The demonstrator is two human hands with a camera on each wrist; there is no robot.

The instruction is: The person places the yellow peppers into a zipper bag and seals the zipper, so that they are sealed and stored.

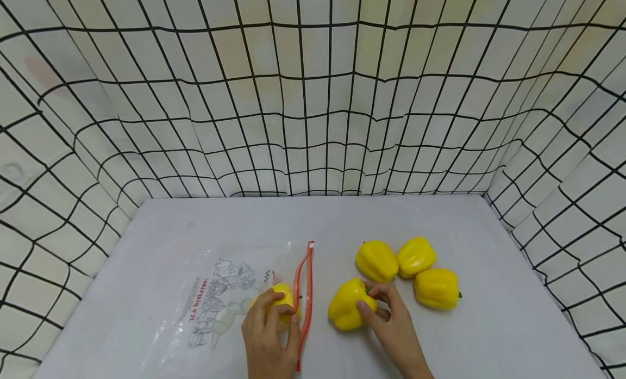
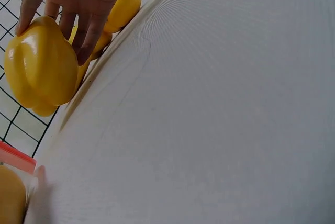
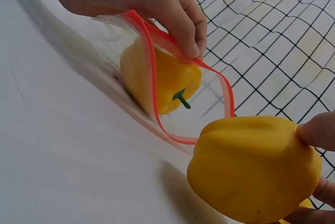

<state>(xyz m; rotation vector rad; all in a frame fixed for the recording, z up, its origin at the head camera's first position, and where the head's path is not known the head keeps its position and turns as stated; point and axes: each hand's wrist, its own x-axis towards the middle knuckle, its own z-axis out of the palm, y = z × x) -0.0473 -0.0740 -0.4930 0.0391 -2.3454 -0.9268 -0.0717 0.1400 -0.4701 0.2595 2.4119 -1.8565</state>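
A clear zip bag point(image 1: 220, 292) with a red zip strip point(image 1: 305, 292) lies flat on the grey table, and one yellow pepper point(image 1: 285, 296) is inside it near the mouth. My left hand point(image 1: 274, 319) lies over that pepper and pinches the upper lip of the bag point(image 3: 152, 51), lifting the mouth open. My right hand point(image 1: 374, 303) grips a second yellow pepper point(image 1: 344, 309) just right of the mouth, resting on the table. In the right wrist view this pepper point(image 3: 251, 166) sits directly before the opening and the pepper inside the bag point(image 3: 167, 80).
Three more yellow peppers point(image 1: 375, 260) point(image 1: 416, 255) point(image 1: 437, 288) lie in a cluster just beyond my right hand. A cloth with a black grid pattern point(image 1: 313, 123) walls the grey table point(image 1: 489, 324) at the back and on both sides.
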